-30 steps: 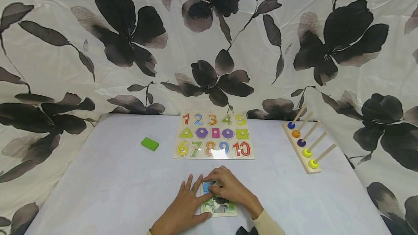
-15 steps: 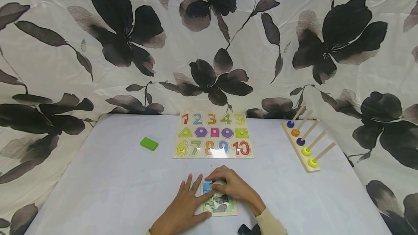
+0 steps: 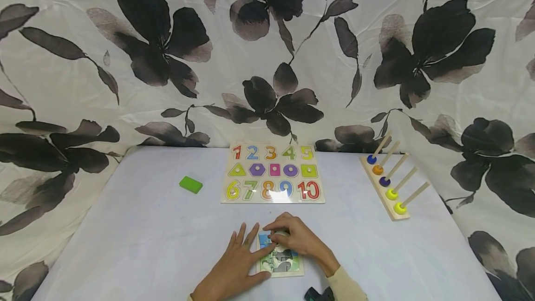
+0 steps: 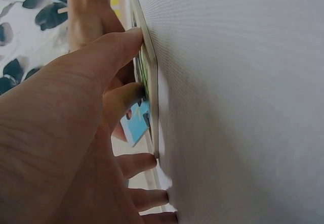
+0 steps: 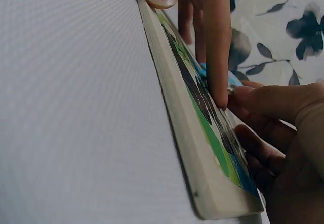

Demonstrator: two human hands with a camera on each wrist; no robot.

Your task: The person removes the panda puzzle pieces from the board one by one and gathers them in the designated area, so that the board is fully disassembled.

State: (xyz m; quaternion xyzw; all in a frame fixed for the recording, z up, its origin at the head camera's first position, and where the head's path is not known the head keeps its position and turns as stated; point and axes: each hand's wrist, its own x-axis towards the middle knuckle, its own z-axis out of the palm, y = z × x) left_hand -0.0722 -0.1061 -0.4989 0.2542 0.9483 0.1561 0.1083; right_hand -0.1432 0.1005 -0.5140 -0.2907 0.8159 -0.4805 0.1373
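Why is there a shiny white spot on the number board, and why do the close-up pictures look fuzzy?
Head view: light glares off the number board near the 8 and 9. Left wrist view: the left hand is so near that it blurs. Right wrist view: the small picture puzzle edge looks soft, the tablecloth grainy.

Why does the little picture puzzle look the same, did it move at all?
No. The little picture puzzle lies in the same spot below the number board, with the left hand and right hand on it.
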